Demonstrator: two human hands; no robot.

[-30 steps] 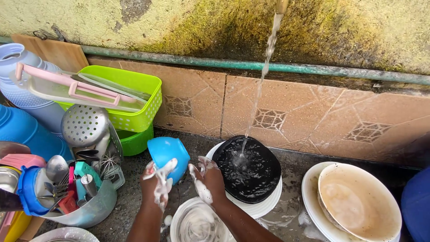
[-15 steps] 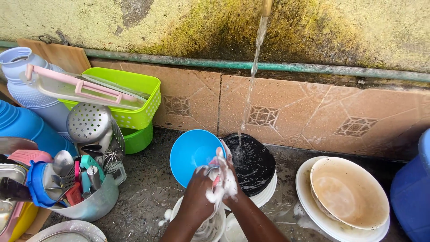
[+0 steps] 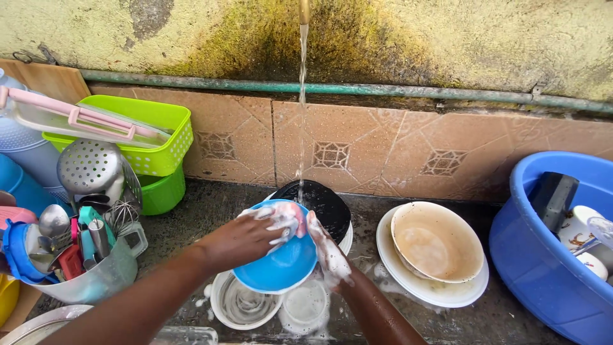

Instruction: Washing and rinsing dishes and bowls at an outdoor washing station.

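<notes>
We see a green basket [image 3: 167, 137] at left, a colander [image 3: 89, 167] beside it, a beige bowl [image 3: 436, 241] on a white plate [image 3: 399, 265], and a blue tub [image 3: 543, 268] at right.
</notes>
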